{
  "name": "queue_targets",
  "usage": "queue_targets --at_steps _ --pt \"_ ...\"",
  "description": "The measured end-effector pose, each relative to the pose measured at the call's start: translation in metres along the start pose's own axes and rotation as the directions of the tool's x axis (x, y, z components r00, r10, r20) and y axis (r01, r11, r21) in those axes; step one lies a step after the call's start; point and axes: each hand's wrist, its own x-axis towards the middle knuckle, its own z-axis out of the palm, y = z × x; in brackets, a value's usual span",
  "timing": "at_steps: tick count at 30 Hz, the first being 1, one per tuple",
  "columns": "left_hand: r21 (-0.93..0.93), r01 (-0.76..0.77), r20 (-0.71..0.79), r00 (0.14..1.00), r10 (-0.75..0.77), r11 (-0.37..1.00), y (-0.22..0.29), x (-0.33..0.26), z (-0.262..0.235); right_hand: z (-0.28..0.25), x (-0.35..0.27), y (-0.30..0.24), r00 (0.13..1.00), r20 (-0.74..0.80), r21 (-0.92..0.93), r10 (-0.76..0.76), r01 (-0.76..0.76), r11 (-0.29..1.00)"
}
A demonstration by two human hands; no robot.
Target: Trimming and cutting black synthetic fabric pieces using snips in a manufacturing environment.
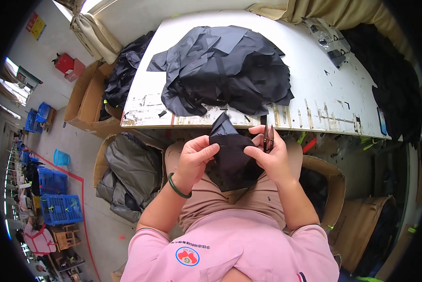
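Over my lap I hold a black fabric piece (234, 162) between both hands. My left hand (197, 157) pinches its left edge between thumb and fingers; a dark green bangle circles that wrist. At the piece's right edge, my right hand (271, 157) grips the cloth with the thumb. The same hand also carries small dark thread snips (268, 137), their blades pointing up and slightly apart. One corner of the fabric sticks up towards the table edge. Just beyond, a large heap of black fabric pieces (220, 70) lies on the white table (309, 89).
Cardboard boxes with dark cloth stand left of the table (86, 96) and at my right (335, 188). Beside my left leg is a box of grey-black fabric (131, 164). A clear plastic bag (331, 42) and more black cloth (385, 80) lie at the table's right.
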Motion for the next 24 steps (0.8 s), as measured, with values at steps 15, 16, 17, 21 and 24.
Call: queue_targets --at_steps 15,16,17,21,24 --pt "0.322 -0.123 0.091 0.991 0.099 0.939 -0.013 -0.011 -0.005 0.024 -0.008 -0.001 0.866 0.176 -0.537 -0.468 0.483 0.692" --pt "0.382 -0.18 0.111 0.983 0.148 0.906 -0.012 -0.012 -0.004 0.022 -0.009 -0.001 0.928 0.148 -0.486 -0.342 0.37 0.792" --pt "0.383 -0.176 0.109 0.983 0.145 0.907 -0.012 -0.013 -0.005 0.021 -0.011 -0.001 0.97 0.129 -0.428 -0.205 0.241 0.871" --pt "0.429 -0.248 0.154 0.968 0.201 0.869 -0.006 -0.018 0.006 0.017 -0.009 -0.001 0.976 0.12 -0.394 -0.181 0.214 0.894" --pt "0.388 -0.237 0.159 0.969 0.189 0.891 0.0 -0.019 0.01 0.015 -0.009 -0.004 0.972 0.193 -0.389 -0.136 0.203 0.899"
